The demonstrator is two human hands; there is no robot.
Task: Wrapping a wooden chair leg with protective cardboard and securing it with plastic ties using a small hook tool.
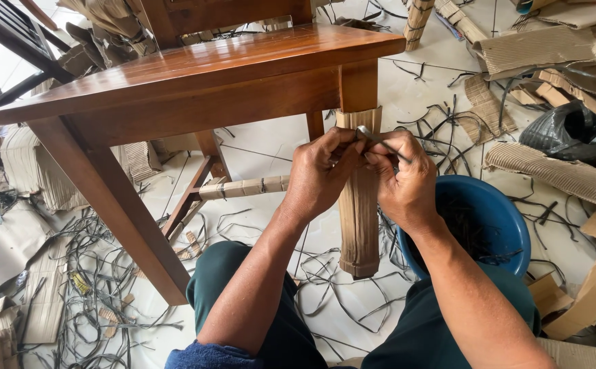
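A brown wooden chair (195, 68) stands in front of me. Its near right leg is wrapped in corrugated cardboard (358, 219). My left hand (318, 174) presses against the wrapped leg near its top. My right hand (402, 179) pinches a thin metal tool or blade (373, 134) against the top of the cardboard wrap. Both hands meet at the leg just under the seat.
A blue plastic bucket (499, 219) holding dark strap pieces sits right of the leg. Cut black straps (99, 273) litter the white floor. Cardboard sheets (551, 48) and a black plastic bag (571, 133) lie at the right; another wrapped leg (417, 20) stands behind.
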